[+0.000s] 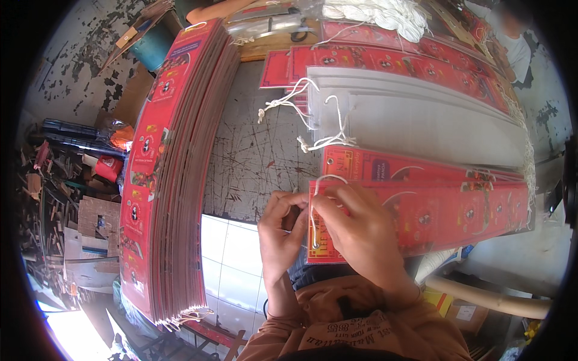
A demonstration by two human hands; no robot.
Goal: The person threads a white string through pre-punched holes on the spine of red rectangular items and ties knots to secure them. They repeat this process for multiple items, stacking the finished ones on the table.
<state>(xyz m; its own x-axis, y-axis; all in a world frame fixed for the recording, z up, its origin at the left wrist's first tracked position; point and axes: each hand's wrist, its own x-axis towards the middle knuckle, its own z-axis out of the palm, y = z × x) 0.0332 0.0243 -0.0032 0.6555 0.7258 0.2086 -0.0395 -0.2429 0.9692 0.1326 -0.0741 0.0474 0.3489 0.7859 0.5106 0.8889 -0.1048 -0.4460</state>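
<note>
The right hand [364, 231] is closed at the fingertips on a white cord [314, 227] threaded through the front red strip [439, 213]. The left hand [279, 231] is curled, thumb and fingers together at the strip's left edge; what it pinches cannot be told. The strip lies under the right hand, running off to the right and overlapping another red strip [367, 163] just behind. Beyond, grey boards [415, 120] with knotted cords cover part of more red strips [373, 58]. A tall stack [137, 204] of red strips stands left on the scratched table [253, 144], well apart from the hands. A white skein [379, 17] sits at the far edge. Farther out, cardboard covers the mouth of a green bucket [155, 49], hiding its inside; a carton [466, 316] sits lower right, contents unseen.
</note>
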